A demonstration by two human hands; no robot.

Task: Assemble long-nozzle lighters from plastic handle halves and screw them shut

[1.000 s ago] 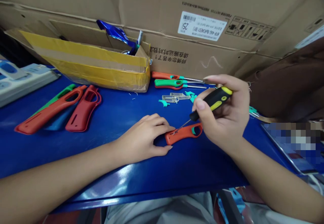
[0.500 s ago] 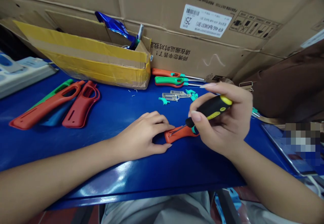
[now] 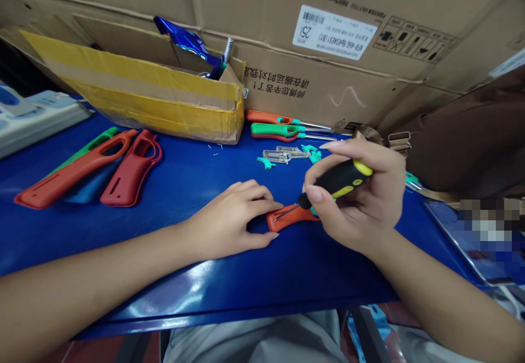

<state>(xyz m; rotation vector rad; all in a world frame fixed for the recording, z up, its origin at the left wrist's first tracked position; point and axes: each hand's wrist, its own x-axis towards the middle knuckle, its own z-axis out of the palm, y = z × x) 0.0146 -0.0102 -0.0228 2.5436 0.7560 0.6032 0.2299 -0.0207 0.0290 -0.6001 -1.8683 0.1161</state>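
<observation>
The glossy blue workbench (image 3: 287, 281) carries a taped cardboard box (image 3: 143, 103) at upper left and a power strip (image 3: 45, 117) at far left. Plastic lighter housings (image 3: 131, 169) lie left of centre, an orange housing (image 3: 287, 218) at centre, and clear and teal parts (image 3: 279, 156) behind it.

Head-worn view, facing down onto left hand (image 3: 229, 221) and right hand (image 3: 356, 199)

White label (image 3: 334, 32) on cardboard carton (image 3: 369, 103), upside down: barcode (image 3: 314, 18), big "25", model code approx "MYF-4AG", rest too small; Chinese print (image 3: 276, 86) lower on carton, also inverted: "师傅您辛苦了", "请在搬运时对我…"; handling pictograms (image 3: 416, 39) right of label, no words legible
</observation>
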